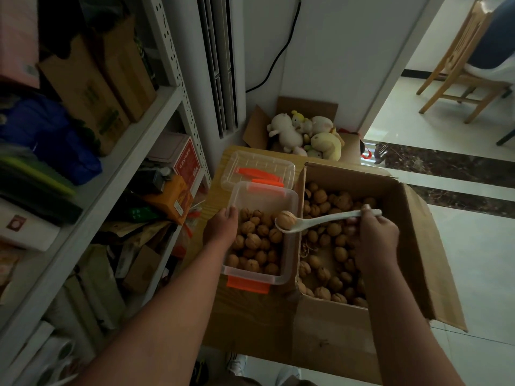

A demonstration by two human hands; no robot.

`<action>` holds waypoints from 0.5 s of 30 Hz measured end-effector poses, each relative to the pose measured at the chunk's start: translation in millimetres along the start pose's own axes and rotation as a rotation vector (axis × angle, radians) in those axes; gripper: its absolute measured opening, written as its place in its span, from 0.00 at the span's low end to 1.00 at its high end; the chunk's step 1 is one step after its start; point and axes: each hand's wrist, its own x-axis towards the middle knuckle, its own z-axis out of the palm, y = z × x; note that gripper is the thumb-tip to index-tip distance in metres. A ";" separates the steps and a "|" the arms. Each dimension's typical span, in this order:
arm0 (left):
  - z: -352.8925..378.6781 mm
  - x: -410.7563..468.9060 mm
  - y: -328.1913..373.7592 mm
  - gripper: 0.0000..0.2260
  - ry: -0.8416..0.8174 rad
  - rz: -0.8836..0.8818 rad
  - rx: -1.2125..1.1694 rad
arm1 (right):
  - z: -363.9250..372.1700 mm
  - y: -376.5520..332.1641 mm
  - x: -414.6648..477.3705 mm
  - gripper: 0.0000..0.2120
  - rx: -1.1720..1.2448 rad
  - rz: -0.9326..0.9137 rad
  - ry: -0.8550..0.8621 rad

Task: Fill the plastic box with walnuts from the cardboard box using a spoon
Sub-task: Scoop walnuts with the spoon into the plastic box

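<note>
Head view: your right hand [376,238] has its fingers curled tight round the far end of a white spoon [320,220], the handle tip poking out past the knuckles. The spoon's bowl carries a single walnut [284,218] and hangs over the right rim of the plastic box [289,274], above the nuts inside.

Your left hand [221,227] holds that box by its left wall, thumb up at the rim. The other fingers run down the outer side, out of sight.

The clear box, with an orange clasp [248,285] at its near end, is filled with walnuts [256,246] over most of its floor; the far end shows bare plastic. It stands on a pale wood-grain surface [245,310], right beside the open cardboard box [412,246]. That box holds a loose layer of walnuts [331,246] under your right wrist. Just behind the plastic box lies its clear lid [259,165], with orange pieces showing on it.

To your left, a white metal shelf unit [111,174] is crowded with cartons, bags and packets. A tall white air conditioner [220,65] stands in the corner ahead, a black cable [281,51] trailing down the wall beside it. Beyond the wood surface, a carton of plush toys [306,132] sits on the floor. At right, glossy pale tiles [473,274] with a dark marble band lead to a wooden chair [457,71].
</note>
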 end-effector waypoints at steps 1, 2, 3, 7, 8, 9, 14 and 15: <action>0.0 -0.1 0.1 0.23 -0.001 0.003 0.000 | 5.4 3.3 -2.0 0.09 0.046 0.031 -0.007; -0.1 -0.5 0.4 0.23 -0.001 0.006 0.005 | 9.9 6.5 -4.1 0.10 0.093 0.063 -0.014; -0.4 -1.2 1.0 0.23 -0.001 0.007 0.012 | 13.1 9.3 -5.6 0.10 0.130 0.091 -0.018; -0.6 -1.3 1.2 0.23 -0.001 0.009 0.024 | 15.3 9.3 -7.8 0.12 0.232 0.154 -0.005; -0.6 -1.2 1.7 0.23 -0.001 0.005 0.026 | 13.9 8.0 -7.3 0.12 0.244 0.142 -0.005; -0.5 -1.2 2.0 0.23 -0.001 0.002 0.029 | 11.4 7.2 -6.4 0.11 0.245 0.112 -0.009; 0.1 -0.8 2.5 0.24 0.006 -0.004 0.027 | -11.0 5.1 2.0 0.10 0.166 -0.103 0.051; 0.0 -1.0 2.4 0.23 0.005 -0.003 0.026 | -16.5 5.5 4.1 0.10 0.144 -0.136 0.080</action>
